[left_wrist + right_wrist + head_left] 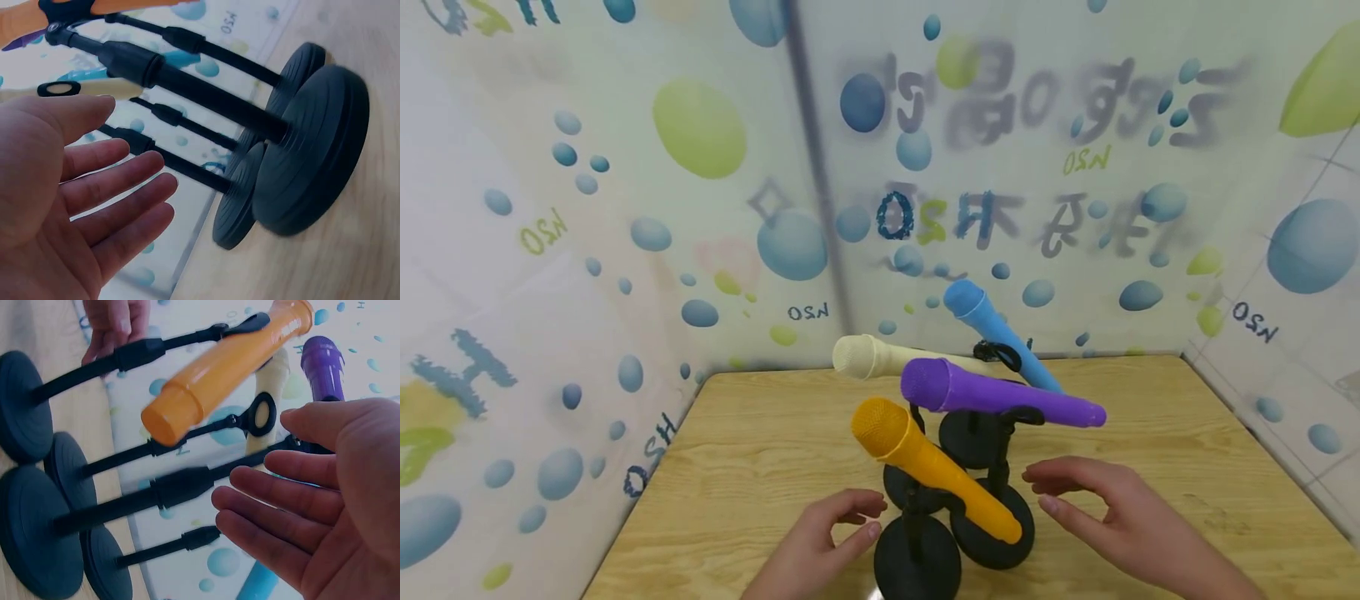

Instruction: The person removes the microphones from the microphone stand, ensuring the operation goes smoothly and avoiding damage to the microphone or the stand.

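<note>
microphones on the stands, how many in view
4 in the head view: orange microphone nearest, purple microphone behind it, cream microphone farther back to the left, blue microphone at the back right.

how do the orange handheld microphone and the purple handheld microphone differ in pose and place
In the head view, the orange handheld microphone slants steeply down to the right, while the purple handheld microphone lies closer to level. The orange one is nearer the viewer; the purple one sits farther back. Both have the left end higher and are mounted on black round-based stands.
</note>
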### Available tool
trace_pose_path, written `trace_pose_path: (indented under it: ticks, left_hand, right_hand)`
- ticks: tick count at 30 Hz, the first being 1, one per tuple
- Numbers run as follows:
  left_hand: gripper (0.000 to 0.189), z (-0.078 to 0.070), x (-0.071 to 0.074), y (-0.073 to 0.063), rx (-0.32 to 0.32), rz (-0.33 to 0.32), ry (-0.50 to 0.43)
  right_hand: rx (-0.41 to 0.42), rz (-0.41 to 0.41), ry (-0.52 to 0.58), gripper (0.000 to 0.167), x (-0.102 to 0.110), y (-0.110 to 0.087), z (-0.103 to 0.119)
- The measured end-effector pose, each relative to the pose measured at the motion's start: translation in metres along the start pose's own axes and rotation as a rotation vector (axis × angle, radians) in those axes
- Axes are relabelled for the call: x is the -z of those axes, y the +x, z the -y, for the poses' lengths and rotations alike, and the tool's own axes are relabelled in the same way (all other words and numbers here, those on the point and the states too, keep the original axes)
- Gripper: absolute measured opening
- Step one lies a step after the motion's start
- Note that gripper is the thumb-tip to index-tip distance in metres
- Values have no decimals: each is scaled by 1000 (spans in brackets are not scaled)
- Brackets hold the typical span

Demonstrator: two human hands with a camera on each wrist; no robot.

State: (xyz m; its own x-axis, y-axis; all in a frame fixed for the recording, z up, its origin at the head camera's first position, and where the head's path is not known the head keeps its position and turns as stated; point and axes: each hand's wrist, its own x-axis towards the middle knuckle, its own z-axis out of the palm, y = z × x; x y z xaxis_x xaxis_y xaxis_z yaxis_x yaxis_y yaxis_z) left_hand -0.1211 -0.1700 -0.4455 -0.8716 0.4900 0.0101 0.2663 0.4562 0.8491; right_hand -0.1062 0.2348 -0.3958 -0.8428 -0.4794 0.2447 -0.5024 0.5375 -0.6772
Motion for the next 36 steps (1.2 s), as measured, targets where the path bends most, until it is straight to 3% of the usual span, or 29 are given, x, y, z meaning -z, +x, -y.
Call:
trace_pose_path:
  ticks: [4,10,20,26,36]
  left_hand:
    - [39,0,-7,3,-8,-7,-20]
    - [36,-2,-16,6,62,26,-111]
    - [32,2,-27,12,103,35,-168]
    - [24,4,-33,16,89,49,-208]
    - [20,3,-40,18,57,28,-250]
  right_hand:
    - [-3,-17,13,27,-5,4,9]
    - [-26,-32,45,29,-11,11,20]
    - [-35,-35,65,31,-14,22,39]
    - [49,-63,72,31,-19,28,44]
    - [81,-74,89,29,-23,34,56]
